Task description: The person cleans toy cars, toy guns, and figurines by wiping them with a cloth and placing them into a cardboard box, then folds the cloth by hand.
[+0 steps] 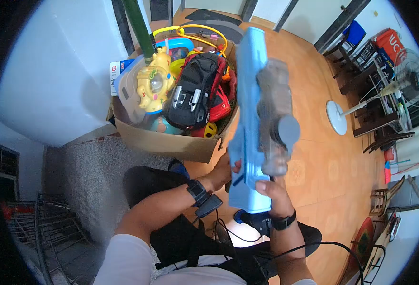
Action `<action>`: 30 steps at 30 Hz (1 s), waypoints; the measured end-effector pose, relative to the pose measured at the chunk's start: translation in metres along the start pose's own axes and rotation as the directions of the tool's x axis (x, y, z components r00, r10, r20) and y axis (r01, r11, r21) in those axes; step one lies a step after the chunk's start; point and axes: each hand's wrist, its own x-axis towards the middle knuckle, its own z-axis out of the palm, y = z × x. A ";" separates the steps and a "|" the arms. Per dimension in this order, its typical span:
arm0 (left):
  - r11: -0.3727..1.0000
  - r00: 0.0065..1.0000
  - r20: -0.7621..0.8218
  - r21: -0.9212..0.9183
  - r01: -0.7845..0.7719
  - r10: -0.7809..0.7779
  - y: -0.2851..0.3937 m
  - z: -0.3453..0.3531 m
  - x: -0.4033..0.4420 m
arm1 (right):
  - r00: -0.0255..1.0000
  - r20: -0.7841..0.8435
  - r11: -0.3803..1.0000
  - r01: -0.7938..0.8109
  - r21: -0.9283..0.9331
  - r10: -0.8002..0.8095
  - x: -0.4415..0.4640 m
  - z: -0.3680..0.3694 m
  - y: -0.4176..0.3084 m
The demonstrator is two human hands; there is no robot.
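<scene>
A light-blue toy water gun with a smoky translucent tank and a round grey cap along its side is held upright in front of me. My right hand grips its lower end, with the thumb lying on the blue body. On the other side, my left hand is closed against the toy, its fingers partly hidden behind it. Just beyond my left hand stands an open cardboard box full of toys. On top lie a black toy car and a yellow giraffe-shaped toy.
A green pole rises beside the box. White wall runs along the left, with a dark metal rack below. Rightward, a standing fan and dark chairs stand on the orange tiled floor. Black cables trail near my right arm.
</scene>
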 end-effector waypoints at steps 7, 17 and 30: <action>0.986 0.999 0.009 0.159 -0.051 0.051 -0.006 -0.015 -0.003 | 0.965 0.191 0.983 -0.177 -0.045 0.182 0.081 0.058 -0.020; 0.930 0.991 -0.081 0.360 -0.071 0.107 -0.004 -0.020 -0.001 | 0.925 0.375 0.994 -0.092 0.062 0.062 0.206 0.125 0.004; 0.850 0.951 -0.259 0.527 -0.009 0.171 0.003 -0.011 0.005 | 0.755 0.363 0.274 0.570 -0.774 -0.545 0.182 0.173 0.045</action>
